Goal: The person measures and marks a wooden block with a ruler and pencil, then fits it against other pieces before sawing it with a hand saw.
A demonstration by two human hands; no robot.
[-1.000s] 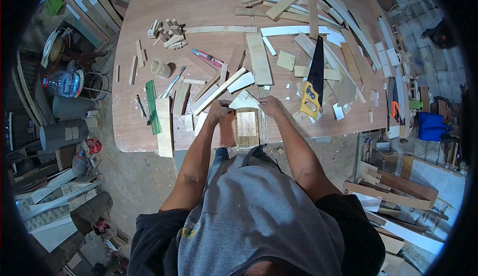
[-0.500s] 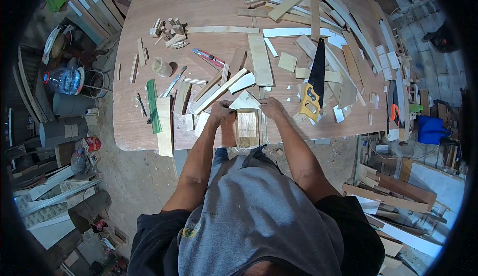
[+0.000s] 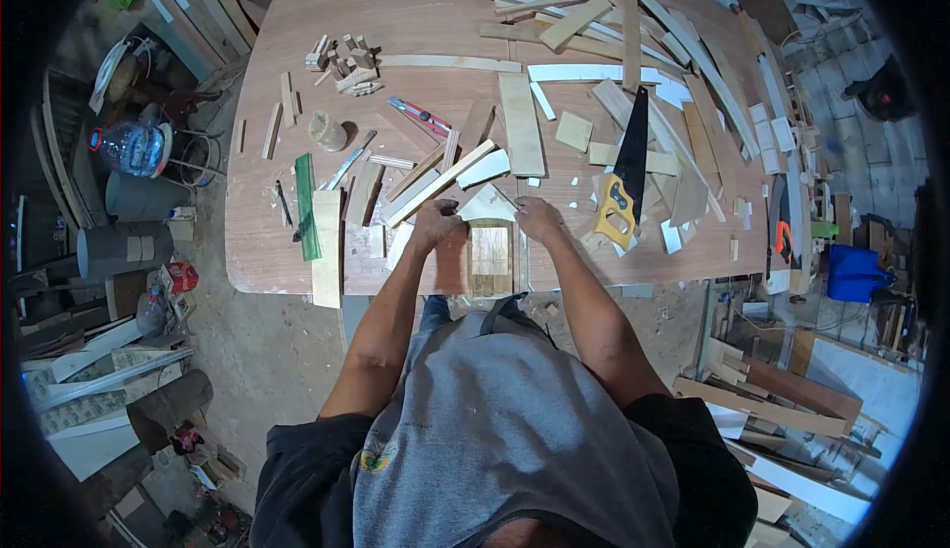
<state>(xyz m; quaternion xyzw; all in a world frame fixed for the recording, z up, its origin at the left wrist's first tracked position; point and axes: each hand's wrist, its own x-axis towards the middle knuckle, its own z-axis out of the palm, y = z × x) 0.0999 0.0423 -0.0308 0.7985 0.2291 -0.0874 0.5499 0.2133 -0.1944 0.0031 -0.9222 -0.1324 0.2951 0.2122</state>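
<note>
Triangle (image 3: 486,203) was near middle of tabletop's (image 3: 396,4) near edge, at far end of wood block (image 3: 490,251); whether touching it, could not tell. Left hand (image 3: 435,224) pinched its left corner, right hand (image 3: 539,220) its right corner; fingertips partly hidden. Judged light and stiff, thin tips possibly fragile; best hold seemed both base corners. Apex pointed toward tabletop's far edge; long axis ran left-right, roughly parallel to near edge.
</note>
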